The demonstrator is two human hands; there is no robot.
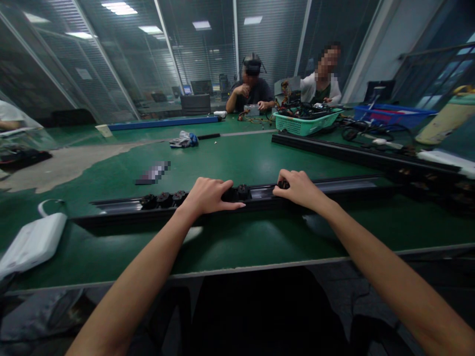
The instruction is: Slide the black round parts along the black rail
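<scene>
A long black rail (122,217) with an open channel lies across the green table in front of me. Several round black socket-like modules (164,200) sit in its channel, left of my left hand (208,195). That hand is spread over the channel, its thumb stretched along the near wall and its other fingers toward the far side. Just right of its fingers, another black module (243,190) sits in the channel. Farther right, my right hand (300,188) pinches a small round black module (284,184) at the channel; its fingers partly cover the piece.
A second black rail (334,151) lies at an angle behind on the right. Beyond it stand a green basket (308,123) of cables and a blue tray (393,114). A phone (153,173), a glove (184,140) and a white device (35,240) lie leftward. Two people sit opposite.
</scene>
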